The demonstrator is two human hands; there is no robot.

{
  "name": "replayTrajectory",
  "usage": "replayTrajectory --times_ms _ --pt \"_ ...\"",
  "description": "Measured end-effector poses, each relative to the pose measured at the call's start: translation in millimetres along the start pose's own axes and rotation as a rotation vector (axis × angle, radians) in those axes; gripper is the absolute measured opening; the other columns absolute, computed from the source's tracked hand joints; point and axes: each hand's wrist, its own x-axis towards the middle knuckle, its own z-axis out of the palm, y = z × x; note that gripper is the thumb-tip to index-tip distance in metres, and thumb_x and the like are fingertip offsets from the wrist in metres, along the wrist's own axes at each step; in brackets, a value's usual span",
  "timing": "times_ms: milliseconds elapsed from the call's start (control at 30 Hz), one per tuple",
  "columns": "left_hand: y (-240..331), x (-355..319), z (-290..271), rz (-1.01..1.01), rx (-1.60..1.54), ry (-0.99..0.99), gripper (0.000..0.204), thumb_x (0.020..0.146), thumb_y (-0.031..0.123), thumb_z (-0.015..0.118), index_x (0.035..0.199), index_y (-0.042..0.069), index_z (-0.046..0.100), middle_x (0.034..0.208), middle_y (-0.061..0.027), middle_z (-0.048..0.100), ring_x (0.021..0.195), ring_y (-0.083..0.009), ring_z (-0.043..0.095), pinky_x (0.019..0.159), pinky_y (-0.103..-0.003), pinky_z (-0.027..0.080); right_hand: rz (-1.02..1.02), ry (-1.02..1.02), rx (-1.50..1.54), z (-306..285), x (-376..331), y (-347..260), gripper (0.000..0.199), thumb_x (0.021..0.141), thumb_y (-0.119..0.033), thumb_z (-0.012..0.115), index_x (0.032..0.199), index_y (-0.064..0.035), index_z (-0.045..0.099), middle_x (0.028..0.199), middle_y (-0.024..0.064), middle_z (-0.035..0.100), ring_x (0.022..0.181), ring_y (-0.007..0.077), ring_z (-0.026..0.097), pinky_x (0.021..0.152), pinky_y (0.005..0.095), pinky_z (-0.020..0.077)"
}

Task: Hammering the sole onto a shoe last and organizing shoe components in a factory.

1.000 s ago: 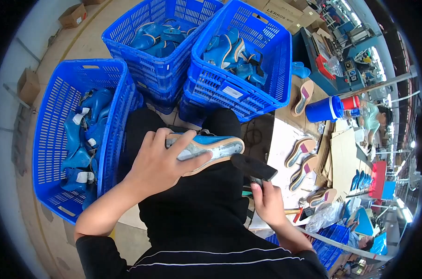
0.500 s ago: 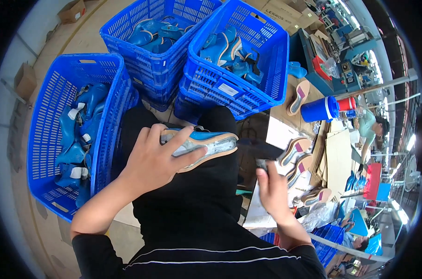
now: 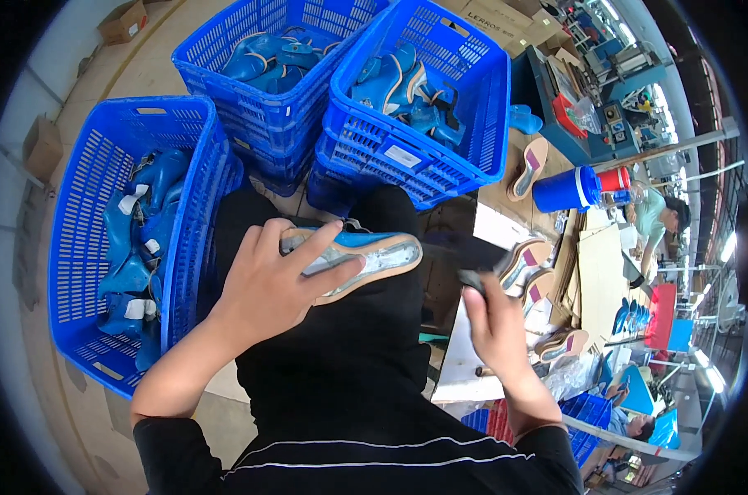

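Fingers [image 3: 308, 247] of left hand [image 3: 267, 285] wrapped over blue shoe [image 3: 366, 256], sole up

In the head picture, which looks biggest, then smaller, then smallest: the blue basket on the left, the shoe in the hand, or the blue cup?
1. Left basket, biggest.
2. Shoe in the left hand. It is nearer the camera, so it may look bigger than it is.
3. Blue cup, smallest; it sits farther away.

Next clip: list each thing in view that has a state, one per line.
Left hand: gripping the shoe, sole up.
Shoe: held over the lap, sole facing the camera.
Right hand: closed on a dark tool.
Dark tool: held beside the shoe's toe, blurred.
Left crate: open, partly filled with blue shoe parts.
Blue jug: upright on the table.
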Motion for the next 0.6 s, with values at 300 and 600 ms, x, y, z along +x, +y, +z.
replayTrajectory --times_ms 300,600 --pt "-2 -2 2 0.001 0.026 0.024 0.063 0.083 0.013 0.081 0.137 0.041 0.068 0.148 -0.003 0.054 0.114 -0.0375 0.057 0.089 -0.043 0.052 -0.292 0.519 0.785 -3 -12 7 0.048 0.105 -0.054 0.064 0.114 -0.0091 0.05 0.069 0.0046 0.048 0.06 0.0138 0.054 0.047 0.026 0.0364" --pt "0 15 -3 -0.101 -0.026 0.078 0.056 0.09 0.007 0.07 0.145 0.004 0.06 0.132 -0.014 0.062 0.115 -0.0339 0.06 0.096 -0.044 0.052 -0.285 0.621 0.042 -4 -24 54 0.031 0.114 -0.035 0.053 0.121 -0.0053 0.061 0.076 -0.0007 0.057 0.054 0.0076 0.047 0.049 0.0226 0.0376"
